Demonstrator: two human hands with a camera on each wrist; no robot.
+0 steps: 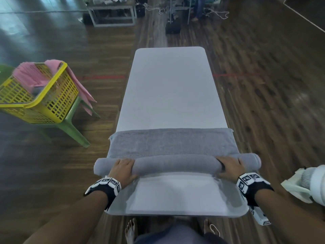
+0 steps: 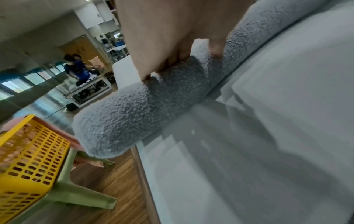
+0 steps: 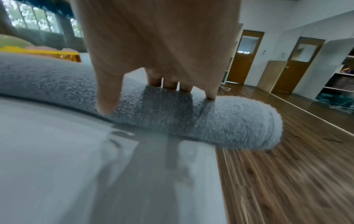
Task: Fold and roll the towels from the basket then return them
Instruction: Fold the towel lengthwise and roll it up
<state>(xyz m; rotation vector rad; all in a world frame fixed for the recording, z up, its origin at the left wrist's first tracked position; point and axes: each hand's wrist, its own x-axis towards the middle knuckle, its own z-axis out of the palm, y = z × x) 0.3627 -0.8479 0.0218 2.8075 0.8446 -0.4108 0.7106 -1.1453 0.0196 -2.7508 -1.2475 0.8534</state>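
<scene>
Fingers [image 3: 169,84] of right hand [image 1: 228,167] and left hand [image 1: 123,169] curled over the rolled part of the grey towel [image 1: 173,143], thumbs at its near side; soft, light, springy, best held near both ends; long axis crosswise on the white table [image 1: 168,85], unrolled flap lying away, yellow basket [image 1: 58,101] at left

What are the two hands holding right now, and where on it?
Both grip the rolled part of the grey terry towel: left hand near its left end, right hand near its right end.
</scene>
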